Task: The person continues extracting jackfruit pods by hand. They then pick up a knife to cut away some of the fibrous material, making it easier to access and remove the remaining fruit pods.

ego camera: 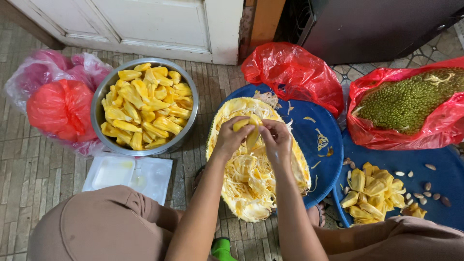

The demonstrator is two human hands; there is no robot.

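On the floor to my left sit pink and red bags [60, 104], then a steel bowl [191, 92] heaped with yellow jackfruit pods and a white tray [145, 176] just below it. My left hand [232, 137] and right hand [276, 141] are together, pinching one pod [249, 128] over the opened jackfruit half [256, 186] on a blue tray [321, 154]. Farther right lie loose pods, seeds and a green rind piece [408, 99] in red plastic.

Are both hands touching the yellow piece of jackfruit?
Touching. The head view shows the left hand and right hand both pinching the yellow jackfruit pod above the cut jackfruit half.
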